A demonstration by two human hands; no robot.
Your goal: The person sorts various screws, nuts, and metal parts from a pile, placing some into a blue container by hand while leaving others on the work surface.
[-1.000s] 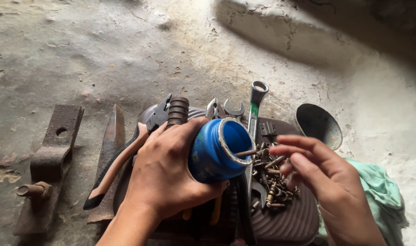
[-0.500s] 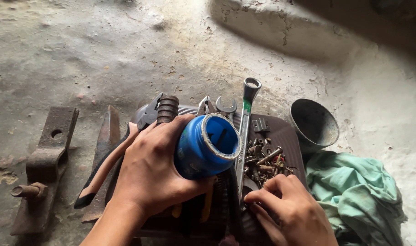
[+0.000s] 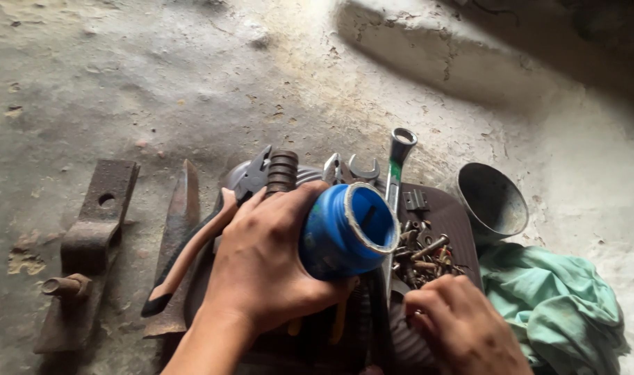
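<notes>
My left hand (image 3: pixel 268 267) stays clamped round the blue jar (image 3: pixel 344 232), tilted mouth-out over the dark tray (image 3: pixel 445 208), while my right hand (image 3: pixel 463 326) has dropped back, fingers curled (contents unclear), beside the rusty screws (image 3: pixel 421 253).

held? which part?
Left hand holds the blue jar around its body, mouth facing away. Right hand rests by the bolts; any hold cannot be told.
</notes>
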